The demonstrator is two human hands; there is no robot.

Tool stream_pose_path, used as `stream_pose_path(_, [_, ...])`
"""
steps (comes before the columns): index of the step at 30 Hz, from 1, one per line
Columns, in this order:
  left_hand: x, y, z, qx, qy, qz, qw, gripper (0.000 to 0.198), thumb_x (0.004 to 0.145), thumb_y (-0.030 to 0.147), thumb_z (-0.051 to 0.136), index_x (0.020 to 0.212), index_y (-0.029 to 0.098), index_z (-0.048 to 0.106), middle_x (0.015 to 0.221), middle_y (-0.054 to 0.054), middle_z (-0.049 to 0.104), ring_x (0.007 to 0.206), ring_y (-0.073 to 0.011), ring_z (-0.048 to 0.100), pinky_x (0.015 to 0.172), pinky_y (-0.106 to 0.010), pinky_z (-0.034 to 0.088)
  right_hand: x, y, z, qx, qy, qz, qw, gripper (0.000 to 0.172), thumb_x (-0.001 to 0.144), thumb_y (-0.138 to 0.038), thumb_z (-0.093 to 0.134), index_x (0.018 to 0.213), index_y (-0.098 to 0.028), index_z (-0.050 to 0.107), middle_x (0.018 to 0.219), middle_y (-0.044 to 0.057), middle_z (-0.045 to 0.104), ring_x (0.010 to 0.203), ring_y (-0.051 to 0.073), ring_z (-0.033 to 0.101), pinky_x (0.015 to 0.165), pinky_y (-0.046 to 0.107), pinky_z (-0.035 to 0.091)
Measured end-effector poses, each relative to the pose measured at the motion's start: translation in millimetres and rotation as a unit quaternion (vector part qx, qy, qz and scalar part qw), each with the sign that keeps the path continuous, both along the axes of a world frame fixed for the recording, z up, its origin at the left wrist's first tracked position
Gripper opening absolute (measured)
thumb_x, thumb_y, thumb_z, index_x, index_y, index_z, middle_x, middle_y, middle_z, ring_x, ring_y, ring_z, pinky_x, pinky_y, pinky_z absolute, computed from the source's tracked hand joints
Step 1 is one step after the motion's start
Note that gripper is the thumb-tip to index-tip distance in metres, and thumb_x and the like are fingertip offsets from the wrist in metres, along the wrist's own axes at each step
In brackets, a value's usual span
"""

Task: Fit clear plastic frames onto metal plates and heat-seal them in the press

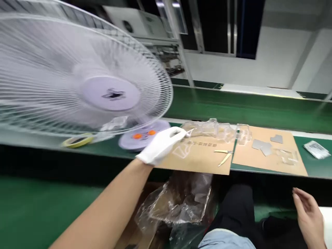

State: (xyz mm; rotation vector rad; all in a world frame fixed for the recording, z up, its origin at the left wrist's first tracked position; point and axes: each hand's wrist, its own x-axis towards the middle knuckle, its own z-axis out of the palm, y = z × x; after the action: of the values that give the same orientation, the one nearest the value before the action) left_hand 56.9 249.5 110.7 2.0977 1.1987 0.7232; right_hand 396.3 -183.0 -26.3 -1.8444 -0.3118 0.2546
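My left hand (160, 145), in a white fabric glove, reaches over the near edge of a brown cardboard sheet (197, 157). Its fingertips seem to pinch the edge of a clear plastic blister tray (204, 129). Several more clear pieces lie along the far edge. Slim yellowish tweezers (224, 155) rest on the cardboard. On a second cardboard sheet (275, 160) lie grey pads (261, 146) and a clear plastic piece (286, 156). My bare right hand (307, 216) hangs low beside my dark-clothed leg, holding nothing, its fingers loosely apart.
A white electric fan (109, 93) fills the left, its base with orange buttons (141, 136) lying behind a yellow tape roll (77, 140). A green workbench (311, 166) runs across. A white packet (316, 149) lies at right. Below, a crumpled plastic bag (178, 200) sits in a cardboard box.
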Motion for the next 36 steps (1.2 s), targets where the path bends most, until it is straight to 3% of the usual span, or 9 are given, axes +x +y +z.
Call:
stream_pose_path(5, [68.2, -104.3, 15.9, -0.159, -0.093, -0.252, 0.95, 0.047, 0.096, 0.068, 0.063, 0.09, 0.023, 0.076, 0.099, -0.01, 0.079, 0.095, -0.0303, 0.073, 0.091, -0.041, 0.059, -57.2, 31.2, 36.9, 0.151, 0.056, 0.185, 0.969, 0.044, 0.094, -0.056, 0.078, 0.127, -0.027, 0.071, 0.139, 0.013, 0.073, 0.13, 0.031, 0.07, 0.117, 0.053, 0.054])
stream_pose_path(8, [119.6, -171.2, 0.9, -0.354, -0.154, -0.394, 0.834, 0.04, 0.093, 0.059, 0.074, 0.088, 0.019, 0.074, 0.093, -0.011, 0.077, 0.087, -0.026, 0.072, 0.087, -0.039, 0.059, -76.8, 42.9, 56.4, 0.248, 0.123, 0.251, 0.928, 0.064, 0.092, -0.06, 0.081, 0.146, -0.033, 0.061, 0.154, 0.012, 0.063, 0.138, 0.031, 0.064, 0.119, 0.053, 0.052])
stream_pose_path(11, [155.8, -218.4, -15.2, -0.504, -0.207, -0.428, 0.721, 0.041, 0.089, 0.053, 0.083, 0.083, 0.017, 0.066, 0.086, -0.008, 0.073, 0.08, -0.021, 0.069, 0.08, -0.035, 0.056, -82.7, 32.8, 67.6, 0.269, 0.172, 0.24, 0.917, 0.06, 0.088, -0.06, 0.085, 0.136, -0.028, 0.069, 0.125, 0.01, 0.078, 0.114, 0.026, 0.074, 0.106, 0.045, 0.058])
stream_pose_path(15, [175.2, -237.5, -28.8, -0.581, -0.232, -0.423, 0.655, 0.042, 0.088, 0.053, 0.085, 0.084, 0.016, 0.065, 0.082, -0.006, 0.07, 0.076, -0.0183, 0.066, 0.075, -0.033, 0.053, -77.0, 6.5, 75.0, 0.228, 0.18, 0.171, 0.941, 0.033, 0.09, -0.049, 0.087, 0.105, -0.022, 0.077, 0.083, 0.002, 0.078, 0.082, 0.018, 0.075, 0.084, 0.034, 0.059])
stream_pose_path(17, [179.9, -235.6, -33.7, -0.577, -0.235, -0.421, 0.66, 0.046, 0.09, 0.061, 0.081, 0.095, 0.016, 0.07, 0.087, -0.008, 0.074, 0.083, -0.0212, 0.07, 0.082, -0.036, 0.055, -72.7, -0.1, 79.6, 0.213, 0.178, 0.146, 0.95, 0.033, 0.088, -0.05, 0.088, 0.1, -0.021, 0.076, 0.079, 0.001, 0.076, 0.078, 0.018, 0.075, 0.078, 0.032, 0.058])
stream_pose_path(20, [189.4, -229.1, -37.9, -0.519, -0.179, -0.427, 0.719, 0.054, 0.085, 0.062, 0.085, 0.113, 0.018, 0.073, 0.104, -0.011, 0.078, 0.101, -0.0272, 0.074, 0.095, -0.042, 0.055, -64.8, 0.9, 89.6, 0.201, 0.182, 0.122, 0.955, 0.036, 0.086, -0.052, 0.089, 0.093, -0.021, 0.072, 0.074, -0.001, 0.073, 0.07, 0.017, 0.073, 0.072, 0.031, 0.058])
stream_pose_path(24, [208.0, -219.9, -35.0, -0.441, -0.115, -0.413, 0.788, 0.043, 0.081, 0.052, 0.089, 0.103, 0.017, 0.075, 0.096, -0.009, 0.079, 0.092, -0.0258, 0.075, 0.085, -0.039, 0.057, -49.5, 5.8, 106.1, 0.169, 0.199, 0.109, 0.959, 0.04, 0.086, -0.056, 0.087, 0.092, -0.02, 0.07, 0.08, 0.002, 0.077, 0.067, 0.016, 0.074, 0.067, 0.03, 0.06])
stream_pose_path(30, [232.4, -209.0, -25.2, -0.47, -0.136, -0.399, 0.776, 0.045, 0.081, 0.052, 0.088, 0.103, 0.016, 0.072, 0.08, -0.006, 0.077, 0.072, -0.0213, 0.073, 0.066, -0.032, 0.055, -26.2, -1.9, 120.4, 0.125, 0.213, 0.111, 0.963, 0.04, 0.089, -0.056, 0.085, 0.098, -0.021, 0.069, 0.093, 0.006, 0.082, 0.07, 0.017, 0.078, 0.063, 0.027, 0.06])
stream_pose_path(36, [246.8, -211.8, -21.3, -0.462, -0.169, -0.416, 0.765, 0.041, 0.086, 0.05, 0.085, 0.104, 0.016, 0.071, 0.084, -0.007, 0.077, 0.078, -0.0227, 0.075, 0.071, -0.035, 0.058, -14.3, -3.2, 122.6, 0.12, 0.214, 0.089, 0.965, 0.04, 0.087, -0.057, 0.086, 0.096, -0.021, 0.072, 0.091, 0.007, 0.084, 0.074, 0.019, 0.08, 0.069, 0.029, 0.064])
